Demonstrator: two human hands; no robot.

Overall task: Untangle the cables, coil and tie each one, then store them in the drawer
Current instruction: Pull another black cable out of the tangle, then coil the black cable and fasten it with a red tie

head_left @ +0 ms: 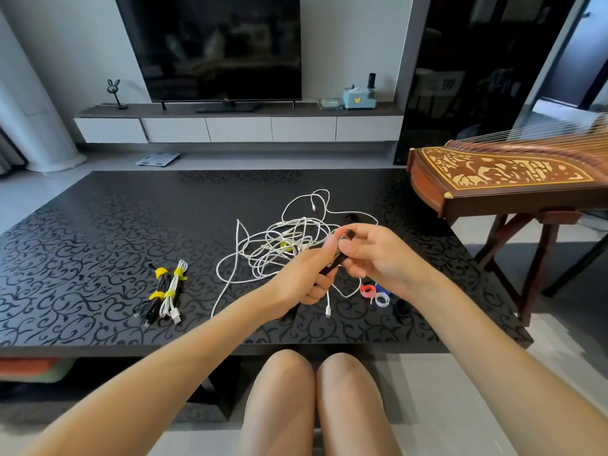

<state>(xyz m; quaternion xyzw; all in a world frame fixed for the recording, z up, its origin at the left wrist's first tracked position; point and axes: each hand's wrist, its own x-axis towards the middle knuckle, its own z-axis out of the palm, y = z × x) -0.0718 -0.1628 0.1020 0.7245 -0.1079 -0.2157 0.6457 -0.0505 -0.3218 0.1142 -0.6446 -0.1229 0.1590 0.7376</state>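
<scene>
While left grip [309, 278], right grip [381, 258] clutch one black cable [333, 263]: two tied bundles [171, 292], one tangle [289, 241].

We are in a home living room: at 12 o'clock a large television [210, 44] stands on a low cabinet [238, 128] with white drawers. A guzheng [503, 174] rests at 2 o'clock, and a bathroom scale [158, 158] lies beyond our patterned table [82, 241].

Black table [98, 232] with scroll pattern; white cable tangle [289, 238]; yellow ties [161, 273]; red, white rings [367, 289].
</scene>
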